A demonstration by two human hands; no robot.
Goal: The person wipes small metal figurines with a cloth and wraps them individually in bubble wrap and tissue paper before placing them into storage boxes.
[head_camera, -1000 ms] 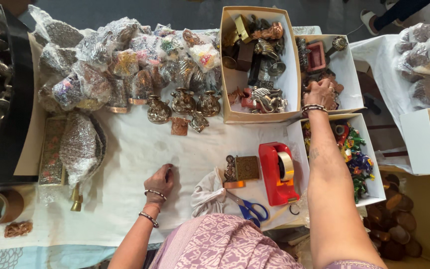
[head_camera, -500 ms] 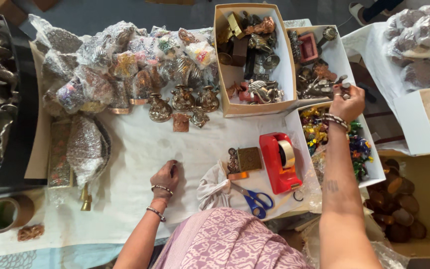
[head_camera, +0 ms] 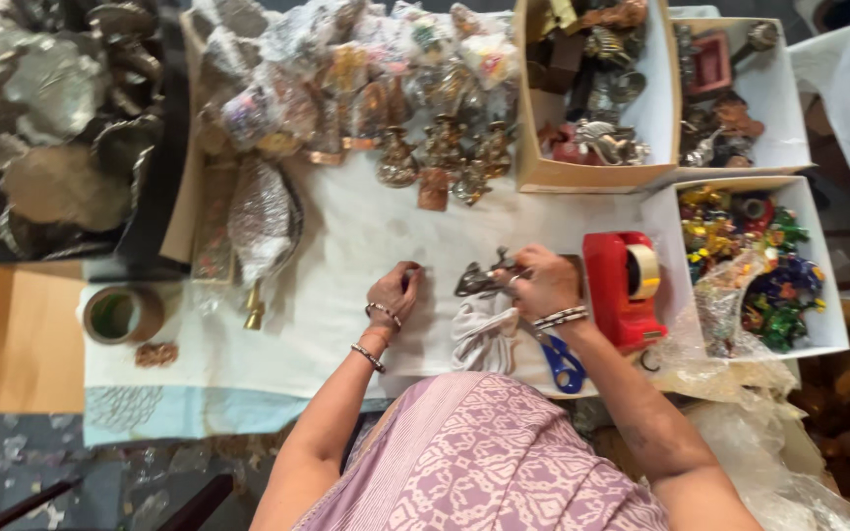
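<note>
- Near the middle of the white-covered surface [head_camera: 346,324], the right hand [head_camera: 543,283] pinches a small dark metal figure [head_camera: 479,278] in its fingers, just above a crumpled white cloth [head_camera: 482,334].
- Beside it, the left hand [head_camera: 395,293] rests on the surface with fingers curled; I cannot tell if it holds anything.
- Blue scissors [head_camera: 563,362] lie by the right wrist, next to a red tape holder [head_camera: 622,290].
- On the right, a white box [head_camera: 828,295] is full of shiny, colourful little things.
- Above it, another white box [head_camera: 789,98] holds brown and red bits.
- Next to that, a cardboard box [head_camera: 663,98] holds metal figures.
- Wrapped brass pieces [head_camera: 366,79] sit in a row at the top.
</note>
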